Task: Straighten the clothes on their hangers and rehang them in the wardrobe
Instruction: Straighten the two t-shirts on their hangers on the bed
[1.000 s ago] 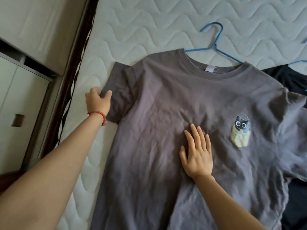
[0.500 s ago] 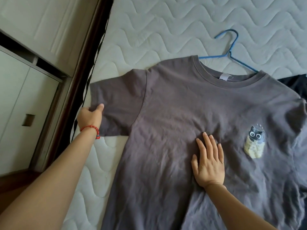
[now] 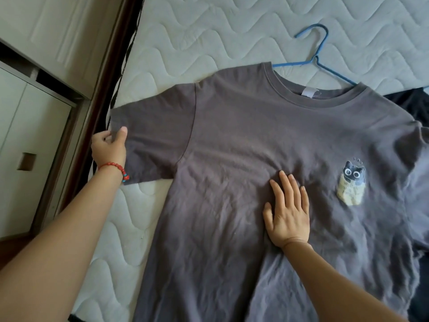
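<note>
The grey shirt (image 3: 267, 170) lies flat, front up, on the white bed (image 3: 209, 36). A blue hanger (image 3: 318, 59) pokes out of the shirt's neck hole, so the hanger is inside the shirt. A little cat picture (image 3: 351, 183) sits on the chest.

The left hand (image 3: 109, 147) grips the end of the shirt's sleeve (image 3: 155, 140). Its thumb lies on top of the cloth and the other fingers curl under the edge. The right hand (image 3: 287, 212) lies flat on the middle of the shirt with straight fingers. It presses down and holds nothing.

A second ago the sleeve was folded in against the shirt's side. Now it is pulled out flat, away from the shirt, almost to the bed's dark wooden edge (image 3: 109, 73). I think the flat hand keeps the shirt from sliding while the other hand pulls.

So this sleeve looks nearly done. The middle of the shirt still has many small wrinkles near the flat hand. The far sleeve, past the cat picture, looks bunched up. That side likely needs the same pull next. After that the shirt can go back on the rail.

A dark piece of clothing (image 3: 408, 98) lies just beside the shirt, past the neck hole. White wardrobe doors (image 3: 34, 126) stand beyond the bed's wooden edge.
</note>
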`<state>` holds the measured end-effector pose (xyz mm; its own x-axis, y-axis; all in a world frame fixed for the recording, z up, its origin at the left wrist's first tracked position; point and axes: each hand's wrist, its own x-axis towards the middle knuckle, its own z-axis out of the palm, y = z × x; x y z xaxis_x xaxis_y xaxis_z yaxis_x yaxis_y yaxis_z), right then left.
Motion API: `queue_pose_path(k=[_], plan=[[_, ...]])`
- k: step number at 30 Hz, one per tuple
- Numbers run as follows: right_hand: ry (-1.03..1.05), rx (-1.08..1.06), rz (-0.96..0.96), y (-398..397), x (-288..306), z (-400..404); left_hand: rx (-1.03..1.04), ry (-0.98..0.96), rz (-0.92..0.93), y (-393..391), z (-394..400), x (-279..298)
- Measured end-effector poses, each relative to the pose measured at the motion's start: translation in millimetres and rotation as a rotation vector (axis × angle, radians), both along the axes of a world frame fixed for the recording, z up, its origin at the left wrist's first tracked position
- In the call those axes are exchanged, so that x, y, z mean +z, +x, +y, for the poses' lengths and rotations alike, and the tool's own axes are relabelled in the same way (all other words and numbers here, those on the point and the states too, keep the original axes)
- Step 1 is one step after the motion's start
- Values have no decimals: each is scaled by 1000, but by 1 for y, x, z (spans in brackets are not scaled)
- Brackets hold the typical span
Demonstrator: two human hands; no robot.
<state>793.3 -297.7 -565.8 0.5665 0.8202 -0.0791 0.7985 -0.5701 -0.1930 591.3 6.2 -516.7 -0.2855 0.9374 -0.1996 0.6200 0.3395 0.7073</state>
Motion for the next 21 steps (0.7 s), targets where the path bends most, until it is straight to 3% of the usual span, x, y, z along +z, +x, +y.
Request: queue_pose_path(k=[5, 9, 12, 18, 21], plan=[[24, -1, 34, 0, 3, -4, -46, -39, -74, -28, -61, -1], [46, 11, 211, 1, 24, -12, -138, -208, -201, -48, -131, -3], [62, -116, 347, -12, 41, -52, -331, -282, -70, -57, -181, -2], [-13, -388, 188, -47, 51, -180, -506, -379, 28, -76, -232, 0], [-14, -626, 194, -54, 60, -226, -529, -373, 143, -91, -248, 5]])
